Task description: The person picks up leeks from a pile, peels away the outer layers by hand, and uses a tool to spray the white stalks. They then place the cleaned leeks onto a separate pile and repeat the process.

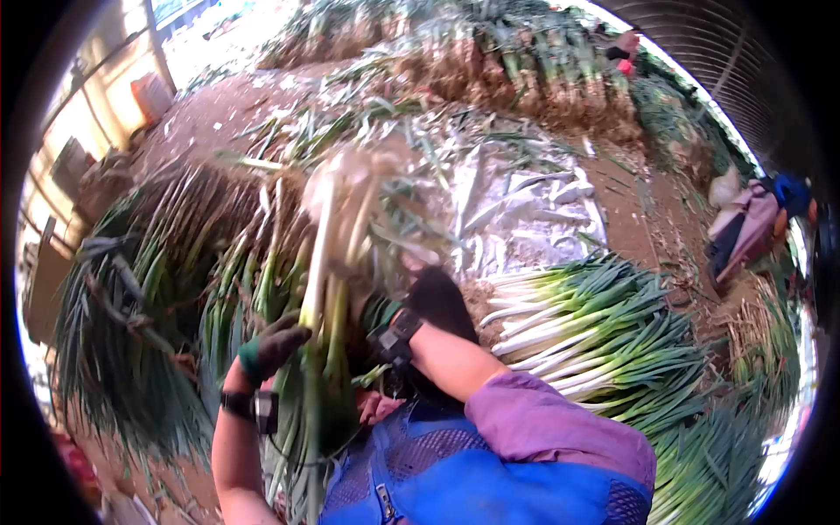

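Both of my hands wear dark gloves with green cuffs. My left hand point(278, 346) is closed round the stalks of long green onions point(317, 293), held upright with their pale root ends away from me, blurred by motion. Beside them on the right is my right hand point(374, 308), mostly hidden behind its wrist device and the stalks; its fingers cannot be made out. To the left lies a big heap of untrimmed onions point(140, 271) with brown roots. White, cleaned onions point(560, 341) lie in a pile to the right.
A white plastic sheet point(534, 219) with leaf scraps lies ahead on the brown ground. More onion bundles point(490, 70) stand in a row at the back. At the right are a person's pink and dark clothing point(744, 223) and another onion heap point(761, 341).
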`<move>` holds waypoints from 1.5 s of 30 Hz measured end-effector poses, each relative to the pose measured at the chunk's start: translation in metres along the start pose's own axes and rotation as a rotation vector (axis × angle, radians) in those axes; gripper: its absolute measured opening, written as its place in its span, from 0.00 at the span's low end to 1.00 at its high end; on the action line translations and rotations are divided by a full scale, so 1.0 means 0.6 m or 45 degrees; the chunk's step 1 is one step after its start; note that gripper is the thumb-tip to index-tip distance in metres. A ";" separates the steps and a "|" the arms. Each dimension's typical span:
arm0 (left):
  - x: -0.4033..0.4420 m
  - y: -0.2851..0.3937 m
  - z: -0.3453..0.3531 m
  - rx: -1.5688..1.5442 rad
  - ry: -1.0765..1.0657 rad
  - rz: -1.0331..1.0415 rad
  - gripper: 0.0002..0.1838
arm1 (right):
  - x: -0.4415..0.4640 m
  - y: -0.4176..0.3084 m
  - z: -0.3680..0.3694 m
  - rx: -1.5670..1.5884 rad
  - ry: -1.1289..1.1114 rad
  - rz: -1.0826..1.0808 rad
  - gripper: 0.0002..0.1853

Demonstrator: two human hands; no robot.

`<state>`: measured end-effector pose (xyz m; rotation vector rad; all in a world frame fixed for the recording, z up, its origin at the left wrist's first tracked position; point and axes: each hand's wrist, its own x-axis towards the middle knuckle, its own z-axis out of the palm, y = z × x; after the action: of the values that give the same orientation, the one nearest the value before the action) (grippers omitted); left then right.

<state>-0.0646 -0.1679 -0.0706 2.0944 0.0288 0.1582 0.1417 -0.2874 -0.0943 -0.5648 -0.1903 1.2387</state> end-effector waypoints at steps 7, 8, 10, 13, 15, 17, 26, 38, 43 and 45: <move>-0.041 -0.064 -0.052 0.820 0.416 -1.216 0.39 | -0.048 -0.036 0.035 -0.151 0.112 -0.062 0.29; -0.047 -0.032 -0.033 1.392 0.654 -1.293 0.41 | -0.047 -0.039 0.029 -0.139 0.069 -0.042 0.29; -0.032 -0.033 -0.052 0.958 0.546 -1.084 0.43 | -0.034 -0.033 0.016 -0.133 0.031 0.024 0.26; 0.039 0.038 -0.010 -0.521 0.409 -0.737 0.38 | -0.033 -0.041 0.039 -0.305 -0.168 0.125 0.24; 0.082 0.083 0.044 -0.308 0.425 -0.564 0.35 | -0.038 -0.038 0.082 -0.482 -0.125 0.085 0.23; 0.104 0.204 0.014 -0.114 0.320 -0.628 0.33 | -0.035 -0.045 0.102 -0.732 -0.154 0.097 0.23; 0.040 0.182 -0.037 -0.645 0.417 -0.513 0.26 | -0.043 -0.089 0.133 -1.154 -0.206 -0.294 0.32; 0.005 0.211 -0.003 -0.531 0.244 -0.610 0.29 | 0.128 -0.203 0.086 -1.455 -0.054 -1.320 0.26; -0.016 0.190 0.030 -0.027 0.318 -0.708 0.33 | 0.181 -0.341 0.007 -1.394 -0.006 -0.895 0.13; -0.009 0.196 0.044 0.112 0.329 -0.903 0.36 | 0.206 -0.362 -0.029 -1.910 0.197 -1.106 0.15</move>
<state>-0.0719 -0.2502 0.0170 2.0124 0.9313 -0.0074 0.3719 -0.2237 -0.0197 -1.6156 -1.1370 -0.0047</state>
